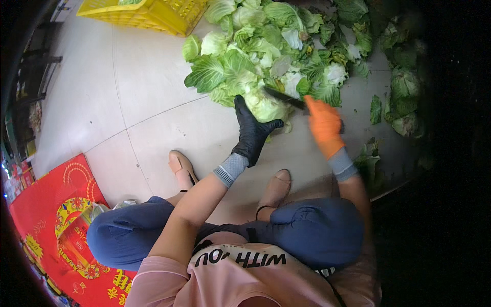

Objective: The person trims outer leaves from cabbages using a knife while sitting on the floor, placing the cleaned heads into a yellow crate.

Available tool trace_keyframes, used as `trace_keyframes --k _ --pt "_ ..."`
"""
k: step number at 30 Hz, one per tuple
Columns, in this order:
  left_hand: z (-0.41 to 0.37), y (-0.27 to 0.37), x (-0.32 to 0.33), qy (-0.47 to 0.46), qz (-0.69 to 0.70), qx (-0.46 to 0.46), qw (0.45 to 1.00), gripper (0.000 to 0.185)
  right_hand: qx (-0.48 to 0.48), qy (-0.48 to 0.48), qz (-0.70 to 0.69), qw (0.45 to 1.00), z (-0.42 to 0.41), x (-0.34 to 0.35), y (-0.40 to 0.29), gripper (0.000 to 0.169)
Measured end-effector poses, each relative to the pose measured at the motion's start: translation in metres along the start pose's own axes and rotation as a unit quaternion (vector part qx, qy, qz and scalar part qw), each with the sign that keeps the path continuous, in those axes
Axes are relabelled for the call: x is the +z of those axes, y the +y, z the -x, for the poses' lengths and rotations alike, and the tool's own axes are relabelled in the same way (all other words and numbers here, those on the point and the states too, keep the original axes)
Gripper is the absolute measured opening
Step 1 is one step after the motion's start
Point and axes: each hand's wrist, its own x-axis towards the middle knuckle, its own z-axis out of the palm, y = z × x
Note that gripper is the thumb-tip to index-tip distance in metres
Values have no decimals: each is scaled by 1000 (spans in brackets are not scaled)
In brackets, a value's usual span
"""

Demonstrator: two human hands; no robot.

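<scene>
My left hand (255, 128), in a black glove over a grey cuff, holds a pale green cabbage head (264, 105) from its near left side, thumb and fingers spread around it. In my right hand (325, 124), gloved in orange and slightly blurred, is a knife with a dark blade (284, 97). The blade points up and left, its tip over the top of the cabbage; whether it touches the leaves I cannot tell. Loose cabbage leaves (238, 63) lie heaped on the floor just beyond the cabbage head.
A yellow plastic crate (153, 17) stands at the top left. More cabbages and leaves (402, 88) lie at the right, partly in shadow. A red printed box or sheet (50, 230) is at the lower left. My shoes (277, 188) rest on the tiled floor (153, 115).
</scene>
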Motion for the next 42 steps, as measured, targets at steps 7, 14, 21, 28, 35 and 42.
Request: trace_keyframes --k 7,14,21,28,35,42 --pt "-4 -12 2 -3 20 -12 1000 129 -89 -85 54 991 -49 -25 -61 11" --pt "0 -5 1 50 -77 57 994 128 59 -147 -59 986 -14 -16 40 36" --pt "-2 -8 3 40 6 35 999 124 -95 -133 31 986 -59 -33 -69 13" --pt "-4 4 3 16 -20 40 999 130 100 -286 61 951 -65 -6 53 15" --pt "-1 -6 -11 8 -29 5 1000 134 57 -164 -20 985 -20 -26 -20 40" --pt "-2 6 0 -15 -1 -10 1000 135 140 -165 26 976 5 25 7 15"
